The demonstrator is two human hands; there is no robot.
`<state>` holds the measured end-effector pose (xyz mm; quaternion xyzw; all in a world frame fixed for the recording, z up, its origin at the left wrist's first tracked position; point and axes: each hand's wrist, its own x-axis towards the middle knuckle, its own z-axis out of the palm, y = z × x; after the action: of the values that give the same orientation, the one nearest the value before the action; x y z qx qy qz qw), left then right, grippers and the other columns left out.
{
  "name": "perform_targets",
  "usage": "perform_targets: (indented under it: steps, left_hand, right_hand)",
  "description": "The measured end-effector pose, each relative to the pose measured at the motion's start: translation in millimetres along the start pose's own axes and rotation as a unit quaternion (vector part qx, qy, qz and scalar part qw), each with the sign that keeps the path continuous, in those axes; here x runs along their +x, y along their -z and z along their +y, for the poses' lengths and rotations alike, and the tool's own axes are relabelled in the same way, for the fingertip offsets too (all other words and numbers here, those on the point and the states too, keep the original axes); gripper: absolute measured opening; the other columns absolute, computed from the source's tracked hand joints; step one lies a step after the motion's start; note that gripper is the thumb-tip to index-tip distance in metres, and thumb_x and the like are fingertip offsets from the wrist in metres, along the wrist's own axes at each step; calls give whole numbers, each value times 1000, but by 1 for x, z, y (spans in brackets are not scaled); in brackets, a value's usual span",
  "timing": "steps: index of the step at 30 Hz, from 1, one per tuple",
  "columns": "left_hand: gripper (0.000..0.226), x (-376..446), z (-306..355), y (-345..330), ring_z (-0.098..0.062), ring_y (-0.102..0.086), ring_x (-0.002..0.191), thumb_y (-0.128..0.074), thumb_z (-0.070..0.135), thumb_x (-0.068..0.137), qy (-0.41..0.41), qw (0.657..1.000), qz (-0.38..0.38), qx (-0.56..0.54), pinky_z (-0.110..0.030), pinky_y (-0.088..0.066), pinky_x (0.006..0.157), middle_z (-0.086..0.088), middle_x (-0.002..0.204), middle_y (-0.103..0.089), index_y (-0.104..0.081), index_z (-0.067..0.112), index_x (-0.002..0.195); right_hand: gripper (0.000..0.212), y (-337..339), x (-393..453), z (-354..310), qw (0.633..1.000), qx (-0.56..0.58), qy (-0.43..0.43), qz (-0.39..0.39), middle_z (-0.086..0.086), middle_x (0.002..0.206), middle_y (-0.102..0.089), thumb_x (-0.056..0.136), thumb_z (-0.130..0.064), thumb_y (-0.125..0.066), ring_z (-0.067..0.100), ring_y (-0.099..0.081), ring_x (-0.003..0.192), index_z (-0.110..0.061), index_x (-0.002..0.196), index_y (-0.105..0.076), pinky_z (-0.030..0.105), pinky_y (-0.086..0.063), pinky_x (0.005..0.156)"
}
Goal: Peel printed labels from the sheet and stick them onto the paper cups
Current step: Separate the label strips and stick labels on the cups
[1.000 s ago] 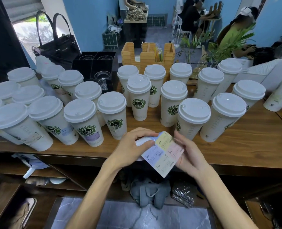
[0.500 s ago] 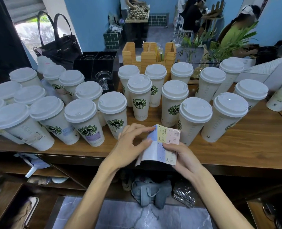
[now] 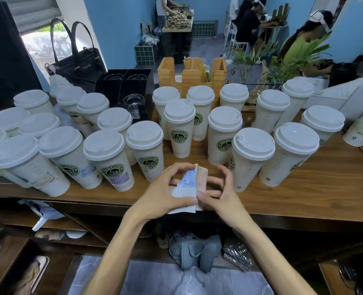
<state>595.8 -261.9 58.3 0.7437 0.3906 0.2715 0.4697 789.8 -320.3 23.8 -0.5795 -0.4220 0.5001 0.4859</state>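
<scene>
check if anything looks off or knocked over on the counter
Nothing looks spilled or damaged. One oddity: at the far right, a cup lies tipped on its side on the wooden counter while the others stand upright with lids on. Both hands, left and right, hold the label sheet.

A café: lidded coffee cups [image 3: 179, 128] massed on a wooden counter [image 3: 304, 188].

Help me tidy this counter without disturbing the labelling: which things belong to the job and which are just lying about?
In use: label sheet, held by left hand and right hand; lidded paper cups.
Lying about: black handbag, wooden organiser, black tray, glass cup, plant.
</scene>
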Motion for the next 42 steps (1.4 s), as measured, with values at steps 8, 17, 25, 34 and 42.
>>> perform_targets:
  steps: [8,17,25,34,42]
  left_hand:
    - [74,1,0,-1,-8,-67,104,-94,21,72,1,1000,14,0,-28,-50,99,19,131,-63,-57,48,130]
    - [71,4,-10,-11,-10,-68,107,-93,22,74,-2,996,78,-39,-26,-54,94,17,130,-62,-57,46,130]
    - [55,3,-15,-14,-2,-47,135,-71,54,88,-15,996,64,62,-33,-40,115,22,139,-49,-51,56,139]
    - [34,7,-15,-17,-5,-39,144,-71,48,89,-64,981,128,128,-33,-30,120,24,144,-50,-67,46,123]
    - [18,7,-4,-19,0,-49,109,-72,46,86,-118,949,190,224,-11,-22,99,23,104,-65,-81,38,99]
  right_hand:
    - [72,-10,-5,-6,996,-30,36,-78,-28,147,-53,89,-20,-58,-6,-44,140,-48,152,-38,30,-38,119]
    - [71,-10,-10,-13,992,21,32,-121,-4,138,-68,89,8,-73,17,-70,118,-22,148,-48,26,-55,94]
    - [34,-6,-10,-15,987,58,6,-148,4,110,-78,100,2,-59,14,-71,103,-18,126,-68,29,-59,90]
    - [18,-4,-7,-11,984,136,-33,-107,13,101,-77,102,-9,-58,17,-71,90,-6,116,-70,23,-57,76]
    - [20,-5,-10,-10,990,105,21,-92,13,98,-80,103,-5,-56,11,-73,87,-6,115,-73,17,-53,77]
